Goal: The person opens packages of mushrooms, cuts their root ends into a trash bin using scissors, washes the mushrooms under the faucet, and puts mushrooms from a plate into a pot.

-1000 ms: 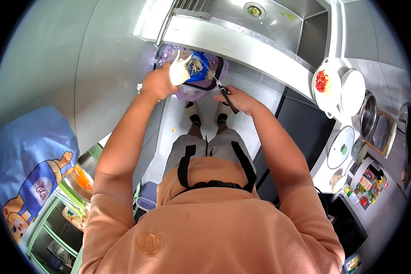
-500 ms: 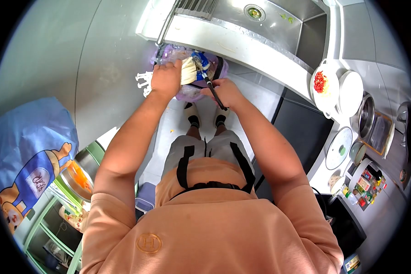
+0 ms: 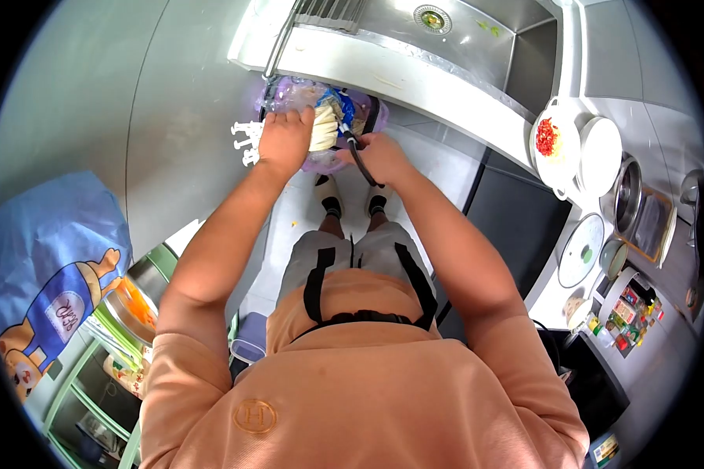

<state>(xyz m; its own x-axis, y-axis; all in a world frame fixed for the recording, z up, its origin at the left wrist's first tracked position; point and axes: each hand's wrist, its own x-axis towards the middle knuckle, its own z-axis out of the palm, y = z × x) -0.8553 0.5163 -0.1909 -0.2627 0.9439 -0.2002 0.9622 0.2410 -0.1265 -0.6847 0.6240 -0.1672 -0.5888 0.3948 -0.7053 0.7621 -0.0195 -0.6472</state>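
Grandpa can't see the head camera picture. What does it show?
A person's left hand grips a bunch of white mushrooms while the right hand holds a dark-handled tool near its base, above a purple bag near a sink.

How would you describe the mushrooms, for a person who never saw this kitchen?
Find the steel sink; by its front edge is a purple bag. Over it, the left hand holds the mushrooms. Unlike the black-handled tool in the right hand, they are a pale bunch, white stalks poking out.
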